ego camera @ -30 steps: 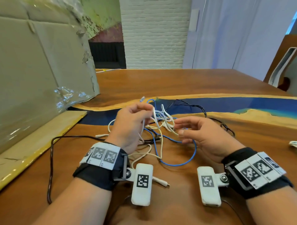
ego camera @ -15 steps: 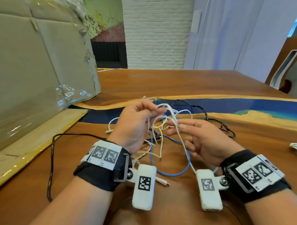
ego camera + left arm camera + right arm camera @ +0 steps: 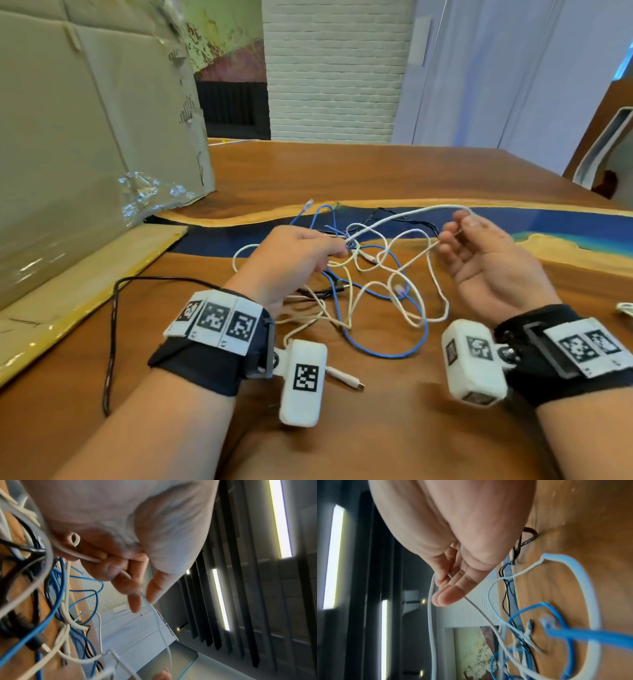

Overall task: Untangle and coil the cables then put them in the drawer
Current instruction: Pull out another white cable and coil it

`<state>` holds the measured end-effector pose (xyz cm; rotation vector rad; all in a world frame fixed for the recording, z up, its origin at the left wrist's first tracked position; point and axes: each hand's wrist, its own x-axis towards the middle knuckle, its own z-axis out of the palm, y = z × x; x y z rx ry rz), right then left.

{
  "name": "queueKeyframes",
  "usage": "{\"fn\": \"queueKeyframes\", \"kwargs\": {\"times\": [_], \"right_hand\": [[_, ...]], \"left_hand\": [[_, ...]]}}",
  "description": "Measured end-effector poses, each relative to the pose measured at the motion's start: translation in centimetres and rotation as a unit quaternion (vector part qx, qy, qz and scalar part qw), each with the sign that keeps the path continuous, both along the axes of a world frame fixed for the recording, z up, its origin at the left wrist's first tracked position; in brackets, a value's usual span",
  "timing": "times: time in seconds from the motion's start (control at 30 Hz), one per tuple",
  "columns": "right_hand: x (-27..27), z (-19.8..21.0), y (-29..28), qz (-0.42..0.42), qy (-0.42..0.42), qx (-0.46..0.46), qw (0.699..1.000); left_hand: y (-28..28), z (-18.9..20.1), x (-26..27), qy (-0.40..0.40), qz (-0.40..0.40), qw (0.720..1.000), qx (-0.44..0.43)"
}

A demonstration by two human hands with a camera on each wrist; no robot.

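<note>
A tangle of white, cream and blue cables lies on the wooden table. My left hand pinches white strands at the tangle's knot; the left wrist view shows a white cable held between thumb and fingers. My right hand, raised to the right of the knot, holds a white cable that runs taut back to the left hand. The right wrist view shows that cable passing between the curled fingers. A blue cable loops on the table between my wrists. No drawer is in view.
A large cardboard box stands at the left on a flattened sheet. A thick black cable trails toward the near left. A thin black cable lies behind the tangle. Another white cable end sits at the right edge.
My right hand has moved right and away from the left, drawing a white cable out taut from the knot. The left hand has stayed at the knot, still pinching.
</note>
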<state>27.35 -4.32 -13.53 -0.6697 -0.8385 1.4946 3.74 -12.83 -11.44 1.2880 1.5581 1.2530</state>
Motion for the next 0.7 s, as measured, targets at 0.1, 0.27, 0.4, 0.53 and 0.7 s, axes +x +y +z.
{"fn": "queueKeyframes", "kwargs": {"times": [0.1, 0.27, 0.4, 0.53, 0.7], "right_hand": [[1.3, 0.0, 0.4, -0.012, -0.026, -0.004, 1.0], [0.1, -0.6, 0.3, -0.017, -0.151, 0.04, 0.988], [-0.6, 0.5, -1.4, -0.127, -0.315, 0.213, 0.916], [-2.4, 1.5, -4.0, 0.012, -0.441, 0.31, 0.842], [-2.6, 0.8, -3.5, 0.044, -0.375, 0.277, 0.884]], "left_hand": [[-0.2, 0.5, -0.2, -0.021, 0.041, 0.996, 0.075], [-0.1, 0.3, -0.4, -0.083, 0.075, 0.976, 0.19], [0.2, -0.2, 0.4, 0.036, 0.029, 0.981, 0.19], [-0.3, -0.5, 1.3, 0.093, -0.078, 0.978, 0.168], [-0.3, -0.3, 0.8, 0.041, -0.076, 0.986, 0.146]]}}
